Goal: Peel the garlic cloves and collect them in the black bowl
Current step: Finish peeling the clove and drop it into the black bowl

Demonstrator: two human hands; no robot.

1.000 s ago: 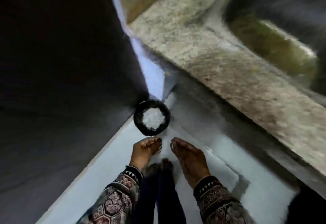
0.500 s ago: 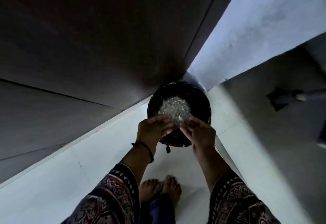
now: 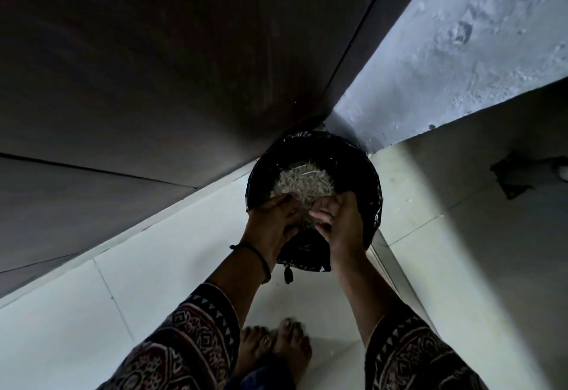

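Obs.: the person stands over a round bin [image 3: 367, 174] set on the floor [image 3: 153, 282], tucked into the corner where a dark, smooth panel [image 3: 153, 67] meets a rough, pitted grey wall [image 3: 461, 51]. The bin is lined with glossy, crinkled black plastic folded over its rim.

Contents: a heap of pale, thin, papery scraps [image 3: 304, 180], dry and shredded in look. Judged to be garlic skins; this is not certain at this sharpness.

Left grip [image 3: 276, 217] and right grip [image 3: 341, 220] are close together just above the near part of the bin, fingers bent in toward each other, with a little pale scrap between them. Whether they clasp that scrap or are letting it fall cannot be told. Holding low and over the opening probably keeps such light material from drifting onto the tiles.

Task items: no garlic cloves can be made out, and the black bowl is not seen. The liner and floor position say waste bin, not bowl. Judged step: discarding skins, a side step to the collecting.

Also noted: a dark thread [image 3: 264, 263] round the left wrist, patterned woven sleeves [image 3: 190, 343], bare feet [image 3: 276, 346] on pale, smooth tiles with thin joints.
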